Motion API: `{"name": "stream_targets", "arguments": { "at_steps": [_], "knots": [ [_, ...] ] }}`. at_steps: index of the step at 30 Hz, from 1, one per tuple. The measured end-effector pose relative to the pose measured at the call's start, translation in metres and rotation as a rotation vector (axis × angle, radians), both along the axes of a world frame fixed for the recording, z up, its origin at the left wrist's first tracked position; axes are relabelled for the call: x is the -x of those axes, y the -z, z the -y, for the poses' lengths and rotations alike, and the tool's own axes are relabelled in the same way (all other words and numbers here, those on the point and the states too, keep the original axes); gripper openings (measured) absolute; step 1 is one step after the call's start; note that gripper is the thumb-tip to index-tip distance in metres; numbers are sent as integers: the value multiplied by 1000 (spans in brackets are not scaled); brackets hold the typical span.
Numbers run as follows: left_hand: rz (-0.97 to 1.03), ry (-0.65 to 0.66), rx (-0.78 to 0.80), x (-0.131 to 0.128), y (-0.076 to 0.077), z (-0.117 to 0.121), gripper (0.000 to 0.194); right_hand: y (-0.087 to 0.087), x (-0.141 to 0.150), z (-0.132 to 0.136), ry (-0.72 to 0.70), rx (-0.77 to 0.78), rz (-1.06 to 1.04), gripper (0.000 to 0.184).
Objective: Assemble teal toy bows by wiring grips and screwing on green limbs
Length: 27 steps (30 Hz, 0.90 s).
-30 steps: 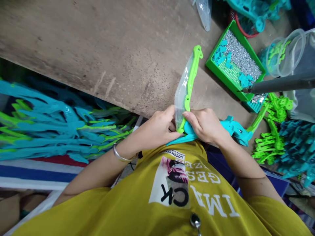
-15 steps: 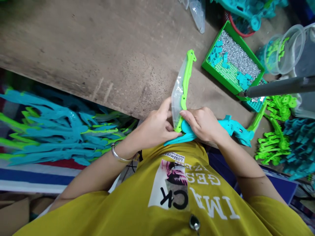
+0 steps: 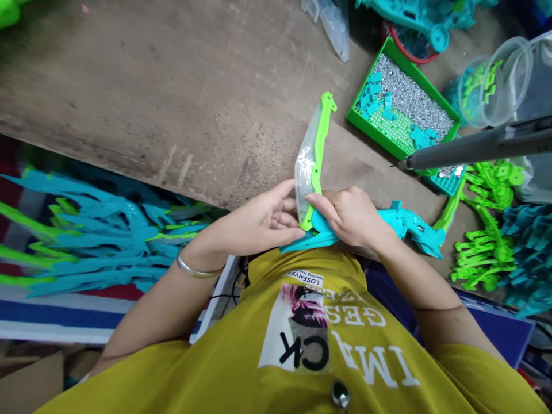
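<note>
My right hand [image 3: 354, 217] is closed around a long teal plastic toy body [image 3: 388, 221]. Its thumb presses the foot of a wing-shaped piece [image 3: 319, 152] with a lime-green edge and a clear panel, which stands up from the teal body. Beside that foot is my left hand [image 3: 269, 221], its fingers loosely curled and apart near the clear panel. Its thumb tip touches the joint by the teal tail end; the contact of the other fingertips is partly hidden behind the panel.
A grey screwdriver [image 3: 470, 150] juts in from the right, above a green basket [image 3: 374, 133] of small metal screws and teal bits. Lime-green parts [image 3: 485, 259] and teal parts [image 3: 532, 247] are piled at right. More teal pieces [image 3: 103, 230] lie at lower left.
My left hand has drawn back a little to the left and its fingers have loosened. My right hand keeps its hold on the toy body. The whole view has shifted slightly.
</note>
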<state>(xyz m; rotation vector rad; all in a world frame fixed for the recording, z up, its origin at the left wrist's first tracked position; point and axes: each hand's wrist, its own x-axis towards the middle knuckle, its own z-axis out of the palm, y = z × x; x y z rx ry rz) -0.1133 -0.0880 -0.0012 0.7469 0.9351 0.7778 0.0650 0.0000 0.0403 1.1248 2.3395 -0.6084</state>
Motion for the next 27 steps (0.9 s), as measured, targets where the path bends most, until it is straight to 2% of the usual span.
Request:
{"name": "stream_targets", "arguments": {
  "at_steps": [2,7,12,14,17,21,27],
  "knots": [
    [-7,-32,20,-1,2,-2,63,2,4,0,9,-40,49,76],
    [-144,-213,17,-19,11,-13,44,13,11,-5,24,-78,55,75],
    [-154,-252,24,-19,20,-20,46,26,9,-21,37,-65,-55,65],
    [-140,-209,63,-12,24,-18,48,28,10,-28,61,-56,-88,64],
    [-115,-127,167,-4,26,-10,53,30,13,-36,124,-57,-99,73],
    [-133,-216,214,-5,26,-6,49,34,20,-38,154,-71,-89,85],
    [-186,-300,207,-10,23,-14,47,32,13,-48,124,-108,-132,87]
  ]
}}
